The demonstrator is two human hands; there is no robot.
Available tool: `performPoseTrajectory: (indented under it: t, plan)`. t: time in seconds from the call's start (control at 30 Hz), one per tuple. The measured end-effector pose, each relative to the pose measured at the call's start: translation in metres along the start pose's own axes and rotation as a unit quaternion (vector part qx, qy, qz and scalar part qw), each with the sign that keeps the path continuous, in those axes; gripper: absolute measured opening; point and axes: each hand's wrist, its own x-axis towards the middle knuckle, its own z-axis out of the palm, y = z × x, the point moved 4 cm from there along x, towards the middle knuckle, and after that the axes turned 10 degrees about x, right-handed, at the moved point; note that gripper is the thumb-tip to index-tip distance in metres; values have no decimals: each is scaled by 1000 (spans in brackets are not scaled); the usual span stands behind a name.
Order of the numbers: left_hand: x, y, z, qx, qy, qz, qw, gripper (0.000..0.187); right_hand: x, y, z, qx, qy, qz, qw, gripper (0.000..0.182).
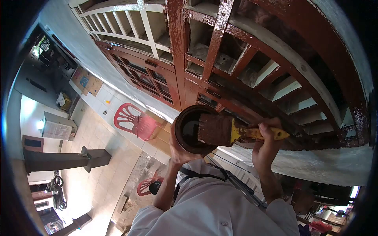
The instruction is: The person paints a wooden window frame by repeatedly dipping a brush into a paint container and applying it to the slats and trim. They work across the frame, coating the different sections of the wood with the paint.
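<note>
A round paint can [179,135] with dark liquid inside is held in my left hand [182,152], its fingers wrapped around the side. My right hand [266,146] grips a wide paintbrush [235,131] by its yellow handle, fingers closed and thumb on top. Thick brown paint coats the bristles, which overlap the can's right rim. Just beyond both hands stands a window frame with an arched grille [224,35]. Glossy red-brown paint covers much of it, while the bars at upper left [147,27] are whitish.
Brown window panels [143,74] with small panes sit below the grille. A red plastic chair [136,122] stands on the tiled floor by the wall, and a second red chair [147,185] is lower down. A dark pillar [67,160] and a motorbike [58,190] are at left.
</note>
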Motion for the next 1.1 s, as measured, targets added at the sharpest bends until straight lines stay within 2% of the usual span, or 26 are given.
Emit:
performPoseTrajectory:
  t: [0.07, 0.17, 0.23, 0.3, 0.33, 0.43, 0.57, 0.6, 0.67, 0.8, 0.93, 1.03, 1.1]
  plan:
    - [0, 0, -1, -6, 11, -17, 1000, 114, -1, -1, -1, 29, 40, 24, 999, 15]
    - [-4, -5, -4, 17, 34, -10, 999, 114, 0, 1, 2, 50, 90, -16, 995, 17]
    - [-5, -6, -3, 1, 36, -20, 999, 114, 3, 2, 7, 142, 125, -2, 982, 19]
    - [-3, -6, -2, -18, 23, -33, 999, 115, 7, 4, 20, 314, 159, 65, 934, 22]
    - [-2, -5, -2, -29, 11, -41, 999, 117, 9, -10, 28, 360, 134, 69, 921, 24]
    - [-2, -7, -3, -24, 21, -45, 998, 113, 22, -35, 46, 359, 126, 25, 924, 24]
    - [2, 1, -4, -7, 31, -17, 999, 108, 43, -66, 73, 323, 138, -190, 917, 30]
    - [0, -1, -5, -15, 33, -22, 999, 108, 52, -66, 77, 258, 140, -278, 915, 33]
    - [-6, -5, -7, -29, 40, -30, 998, 108, 63, -80, 88, 180, 107, -374, 903, 30]
    - [-8, 0, -14, 2, 37, -14, 999, 111, 80, -106, 115, 112, 100, -527, 837, 22]
    - [-10, 6, -22, 22, 39, -9, 999, 118, 90, -104, 135, 51, 102, -519, 847, 13]
    - [-12, 0, -27, 25, 54, 1, 998, 118, 78, -103, 133, 5, 76, -500, 862, 15]
    - [-16, -8, -28, 11, 62, -11, 998, 118, 75, -106, 131, 31, 66, -479, 875, 15]
